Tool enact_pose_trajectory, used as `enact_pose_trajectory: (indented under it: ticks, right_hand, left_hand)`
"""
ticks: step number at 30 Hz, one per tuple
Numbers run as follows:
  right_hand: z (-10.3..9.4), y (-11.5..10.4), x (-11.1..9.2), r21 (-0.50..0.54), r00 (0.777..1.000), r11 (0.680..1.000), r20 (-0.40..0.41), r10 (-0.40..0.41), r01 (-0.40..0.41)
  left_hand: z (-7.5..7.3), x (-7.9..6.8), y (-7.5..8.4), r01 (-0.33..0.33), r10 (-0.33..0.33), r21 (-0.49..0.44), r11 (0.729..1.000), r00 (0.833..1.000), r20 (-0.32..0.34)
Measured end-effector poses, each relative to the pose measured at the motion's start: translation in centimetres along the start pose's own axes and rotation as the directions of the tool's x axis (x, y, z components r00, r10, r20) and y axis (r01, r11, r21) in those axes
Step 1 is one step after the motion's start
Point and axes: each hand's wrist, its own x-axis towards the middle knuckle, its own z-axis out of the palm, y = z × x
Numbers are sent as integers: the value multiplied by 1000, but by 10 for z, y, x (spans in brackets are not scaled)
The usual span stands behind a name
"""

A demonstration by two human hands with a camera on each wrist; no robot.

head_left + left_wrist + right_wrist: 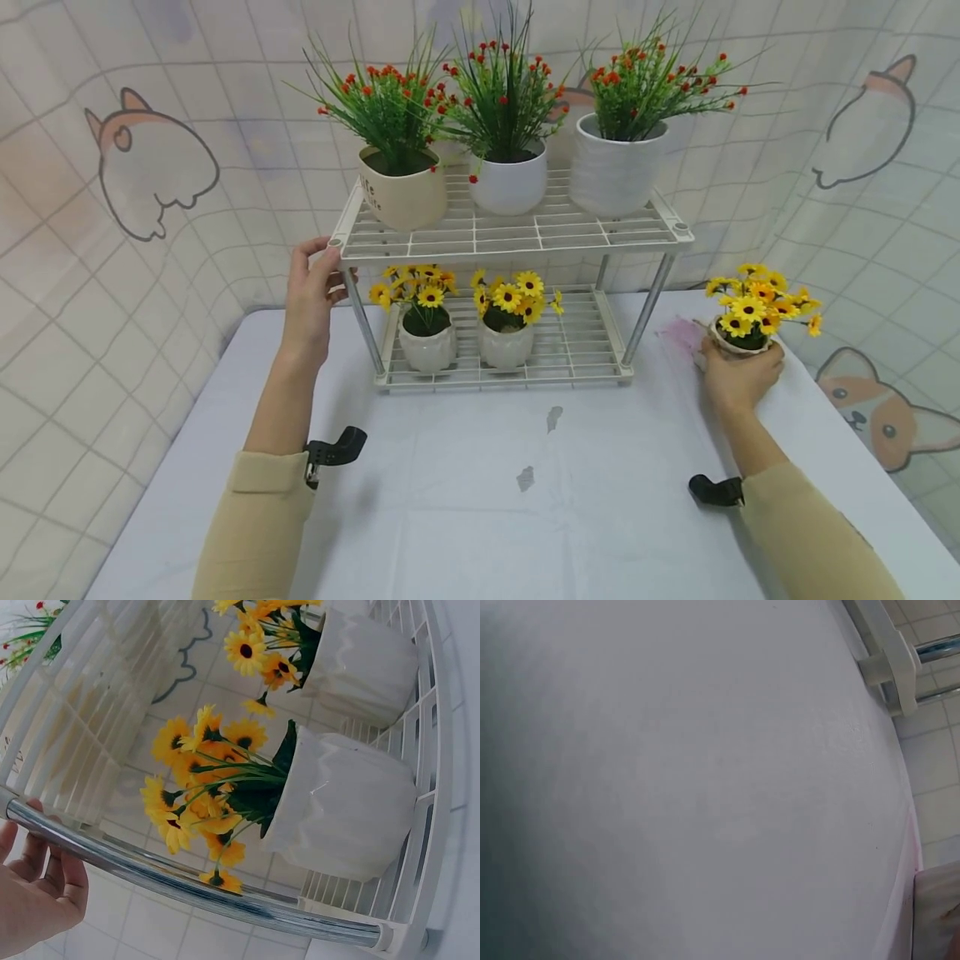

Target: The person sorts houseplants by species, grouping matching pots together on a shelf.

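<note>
A two-tier white wire rack (517,243) with metal posts stands on the table. At its upper left corner my left hand (309,292) grips the frame; in the left wrist view the fingers (69,881) lie against the metal post (187,877). To the right of the rack, my right hand (741,375) holds a small pot of yellow flowers (750,307) round its side. That pot (937,907) barely enters the right wrist view. Two similar white pots, the left one (427,346) and the right one (506,343), stand on the lower tier with yellow flowers.
Three pots with red flowers and grass stand on the upper tier: a cream one (405,196), a white one (510,183) and a ribbed white one (617,171). A white cloth covers the table (465,508). A patterned curtain (247,150) hangs behind and at both sides.
</note>
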Motion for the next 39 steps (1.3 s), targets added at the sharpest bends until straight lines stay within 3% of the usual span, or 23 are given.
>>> enact_pose_trajectory:
  ticks: [11,20,39]
  right_hand:
    - [-6,-1,-14,-13,1000,1000,18,9,-9]
    - [-13,-7,-30,84,999,996,30,-21,19]
    - [-34,-43,-96,168,970,984,227,-92,54]
  left_hand:
    - [1,1,-1,-3,3,-7,1000,1000,3]
    - [3,0,-1,3,-3,-1,1000,1000,-7]
    - [0,0,0,8,-8,-3,1000,1000,-9]
